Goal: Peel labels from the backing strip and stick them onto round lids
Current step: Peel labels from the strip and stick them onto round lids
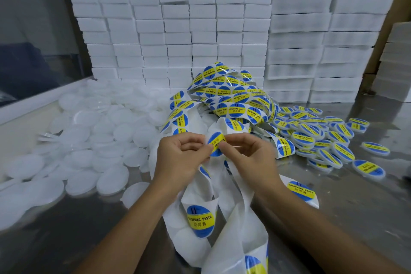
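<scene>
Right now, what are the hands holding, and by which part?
Both hands pinch one blue and yellow label: left hand at its left edge, right hand at its right edge.

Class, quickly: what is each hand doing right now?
Left hand: pinches the label.
Right hand: pinches the same label.
</scene>
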Available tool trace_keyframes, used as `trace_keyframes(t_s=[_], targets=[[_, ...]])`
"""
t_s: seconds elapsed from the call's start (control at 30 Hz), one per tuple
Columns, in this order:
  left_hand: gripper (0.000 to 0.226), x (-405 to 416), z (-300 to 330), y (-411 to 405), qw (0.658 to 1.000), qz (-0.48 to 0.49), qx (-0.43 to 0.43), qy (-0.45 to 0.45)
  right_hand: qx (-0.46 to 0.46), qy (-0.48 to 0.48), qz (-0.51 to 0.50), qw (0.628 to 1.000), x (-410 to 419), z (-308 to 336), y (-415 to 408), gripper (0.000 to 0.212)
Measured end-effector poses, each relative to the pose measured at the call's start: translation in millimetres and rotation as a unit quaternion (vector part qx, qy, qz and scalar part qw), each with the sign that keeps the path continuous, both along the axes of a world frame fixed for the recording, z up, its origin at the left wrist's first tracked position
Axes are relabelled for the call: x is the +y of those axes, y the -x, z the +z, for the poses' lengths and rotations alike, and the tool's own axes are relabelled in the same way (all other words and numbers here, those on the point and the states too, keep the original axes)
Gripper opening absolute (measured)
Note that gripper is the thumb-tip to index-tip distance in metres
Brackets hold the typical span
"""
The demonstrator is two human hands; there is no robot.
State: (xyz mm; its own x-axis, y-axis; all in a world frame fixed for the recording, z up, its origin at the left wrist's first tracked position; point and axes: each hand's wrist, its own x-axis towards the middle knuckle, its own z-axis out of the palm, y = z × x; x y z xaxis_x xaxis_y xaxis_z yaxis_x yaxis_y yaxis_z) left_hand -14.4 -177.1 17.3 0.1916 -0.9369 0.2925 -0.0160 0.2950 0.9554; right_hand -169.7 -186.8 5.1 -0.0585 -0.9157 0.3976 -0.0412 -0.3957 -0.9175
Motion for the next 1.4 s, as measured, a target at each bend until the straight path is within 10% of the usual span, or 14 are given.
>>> trace_keyframes(t_s=[0.23, 0.4, 0.63, 0.77, 1.07, 1.4], targets=[[0.014, 4.8, 4.3, 1.8, 0.998, -0.058, 0.038, 0.007, 0.011, -0.032, -0.023, 0.999, -4.7, -9.7, 1.9, 0.047], [0.02, 6.4, 4.6, 5.5, 0.981, -0.137, 0.13, -0.044, 0.024, 0.036, -0.005, 0.999, -8.2, -11.7, 3.2, 0.02], [0.042, 6.7, 4.2, 2.1, 0.962, -0.225, 0.143, -0.052, 0.05, 0.027, -0.003, 0.998, -6.4, -12.8, 0.3, 0.041], [0.028, 5.8, 2.3, 1.4, 0.962, -0.23, 0.133, -0.066, 0.001, 0.037, -0.004, 0.999, -12.9, -10.6, 4.8, 0.004], [0.028, 4.8, 0.6, 3.5, 0.967, -0.194, 0.149, -0.068, 0.026, 0.008, 0.021, 0.999, -9.1, -16.3, -0.5, 0.049], [0.019, 4.3, -2.4, 3.6, 0.972, -0.206, 0.098, -0.057, 0.042, 0.0, -0.004, 0.999, -9.8, -16.2, 3.7, 0.039]])
